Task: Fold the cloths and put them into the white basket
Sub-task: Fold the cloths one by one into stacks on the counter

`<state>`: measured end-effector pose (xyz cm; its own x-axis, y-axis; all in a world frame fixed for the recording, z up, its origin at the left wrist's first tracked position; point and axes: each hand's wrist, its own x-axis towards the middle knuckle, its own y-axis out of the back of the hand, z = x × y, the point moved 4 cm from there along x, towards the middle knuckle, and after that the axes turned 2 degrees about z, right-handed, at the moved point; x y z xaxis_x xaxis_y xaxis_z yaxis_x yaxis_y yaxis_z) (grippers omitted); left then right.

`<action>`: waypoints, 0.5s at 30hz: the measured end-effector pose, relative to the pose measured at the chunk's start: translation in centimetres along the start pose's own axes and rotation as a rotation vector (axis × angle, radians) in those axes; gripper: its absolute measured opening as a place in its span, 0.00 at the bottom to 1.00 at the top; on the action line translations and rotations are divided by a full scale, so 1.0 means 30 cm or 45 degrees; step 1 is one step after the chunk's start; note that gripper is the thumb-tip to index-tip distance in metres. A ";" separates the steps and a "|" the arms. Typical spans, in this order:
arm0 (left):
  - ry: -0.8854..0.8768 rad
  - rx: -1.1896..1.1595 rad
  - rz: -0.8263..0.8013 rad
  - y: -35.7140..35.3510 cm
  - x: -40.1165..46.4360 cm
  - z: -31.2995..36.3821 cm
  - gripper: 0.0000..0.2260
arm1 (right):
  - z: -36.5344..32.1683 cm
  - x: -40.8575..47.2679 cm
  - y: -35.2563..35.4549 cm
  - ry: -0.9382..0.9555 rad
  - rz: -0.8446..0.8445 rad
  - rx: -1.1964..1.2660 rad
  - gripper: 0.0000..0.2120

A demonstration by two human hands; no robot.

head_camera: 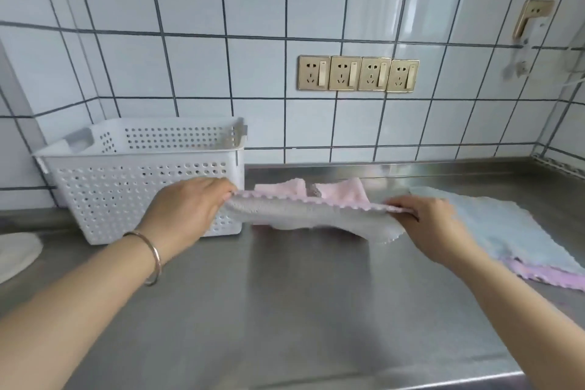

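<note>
A person holds a pink-and-grey cloth (311,215) stretched above a steel counter (285,310), the left hand (190,204) pinching its left end and the right hand (433,220) pinching its right end, fingers curled over the scalloped top edge. The cloth hangs off the counter between the two hands, its pink corners flopping up behind and its grey face sagging toward the camera. A white basket (142,190) with perforated walls stands on the counter just beside the left hand, against the tiled wall (253,9). A blue cloth (506,231) lies flat to the right, on top of a purple cloth (544,279) whose edge shows beneath it. A bracelet (152,258) circles the left wrist. Four sockets (357,73) line the wall behind.
</note>
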<state>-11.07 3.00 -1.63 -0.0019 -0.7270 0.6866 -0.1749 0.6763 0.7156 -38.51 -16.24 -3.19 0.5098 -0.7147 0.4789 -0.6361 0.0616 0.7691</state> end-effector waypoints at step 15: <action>0.309 -0.529 -0.550 -0.146 -0.663 0.136 0.28 | 0.145 -0.516 -0.194 -0.084 -0.671 -0.043 0.25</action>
<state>-14.27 14.01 -18.96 0.2146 -0.9294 0.3004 0.2855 0.3538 0.8907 -45.22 -8.57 -16.91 0.7173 -0.6968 -0.0029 -0.2839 -0.2961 0.9120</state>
